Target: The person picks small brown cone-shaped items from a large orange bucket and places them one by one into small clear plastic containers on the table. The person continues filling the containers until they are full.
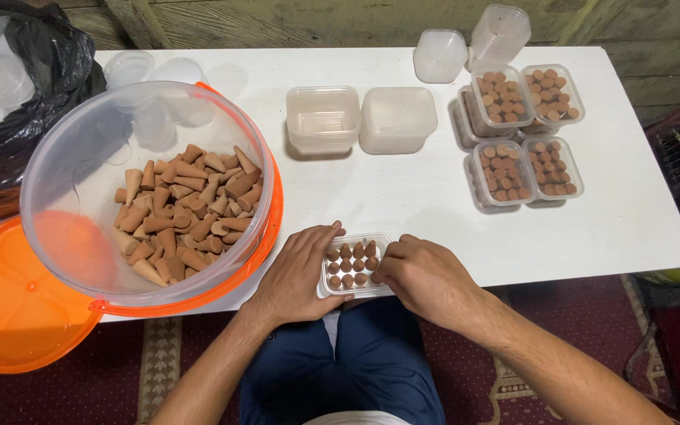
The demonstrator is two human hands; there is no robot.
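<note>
Setting: white table [639,212] is standing on a dark red patterned carpet [576,330], with a wooden plank wall [316,20] running along the far side.
Far left: black plastic bag [49,86] is slumping at the table's far left corner, with clear lids showing inside it.
Left: large clear round tub [80,165] is tilting toward the person, and a heap of brown clay-coloured cones [186,208] is lying against its lower right wall.
Near left: orange lid [9,299] is hanging off the near edge of the table, beside the tub.
Left hand [297,271]: fingers are lying flat and curled against the left side of the small clear tray [353,264], steadying it; not clenched.
Small clear tray: sitting at the near edge of the table, between both hands, with brown cones standing upright in rows inside it.
Right hand [423,275]: fingertips are pressing at the tray's right end; whether they are pinching a cone cannot be told.
Far centre: two empty clear boxes [360,118] are standing side by side.
Far right: four filled trays [525,134] are sitting grouped in two rows, cones showing from above.
Far right, behind: stack of empty clear trays [497,35] is leaning by the wall, a single empty one just to its left.
</note>
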